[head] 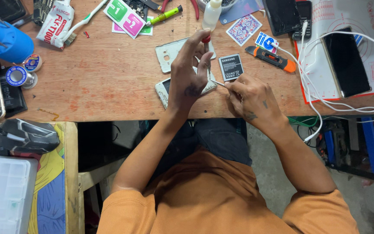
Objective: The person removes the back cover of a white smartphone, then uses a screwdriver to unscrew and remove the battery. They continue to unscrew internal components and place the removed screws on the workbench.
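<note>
Left hand (190,76): you are pinching a red-topped screwdriver (206,43) upright over the opened phone (164,89) at the table's near edge.
Right hand (249,97): you are gripping thin tweezers (218,82), tips reaching toward the phone.
Around: a white back cover (167,54) is lying just behind the phone, a dark battery (230,66) just right of it.
Packages: a white tube (57,21) is lying far left; green and pink wipe packets (125,15) are sitting behind.
Containers: a blue tool holder (7,41) is holding tools.

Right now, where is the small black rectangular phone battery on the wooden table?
In the head view, the small black rectangular phone battery lies flat on the wooden table, just right of the left hand and left of the orange-and-black utility knife.
</note>
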